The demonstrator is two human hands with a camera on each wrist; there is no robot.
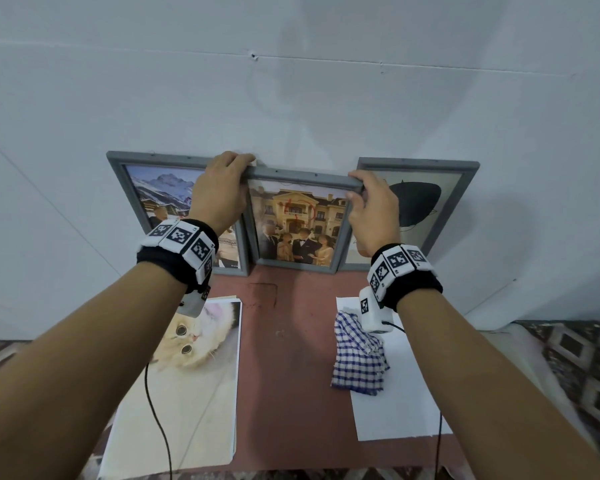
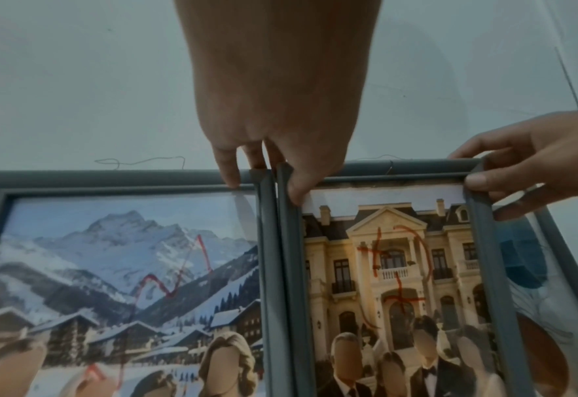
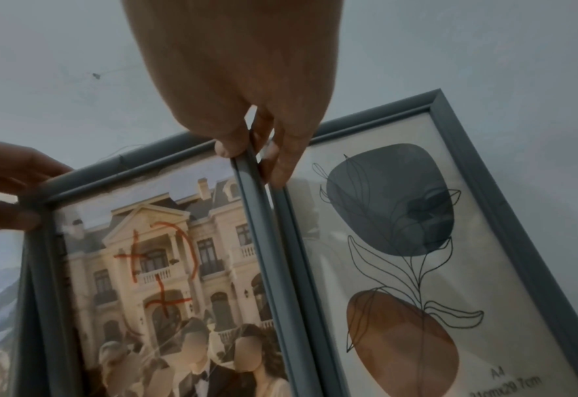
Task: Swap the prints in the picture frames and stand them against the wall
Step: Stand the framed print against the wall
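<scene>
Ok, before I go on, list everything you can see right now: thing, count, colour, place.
mansion frame: 1, grey, centre, at the wall, top corners gripped by both hands
mountain frame: 1, grey, left of it, leaning on the wall
flower frame: 1, grey, right of it, leaning on the wall
cat print: 1, white and cream, flat on the table, front left
checked cloth: 1, blue and white, on the white sheet
white sheet: 1, white, flat, front right
table: 1, reddish brown
wall: 1, pale grey
wrist bands: 2, black with white markers
left hand: pinches the top left corner
right hand: pinches the top right corner
</scene>
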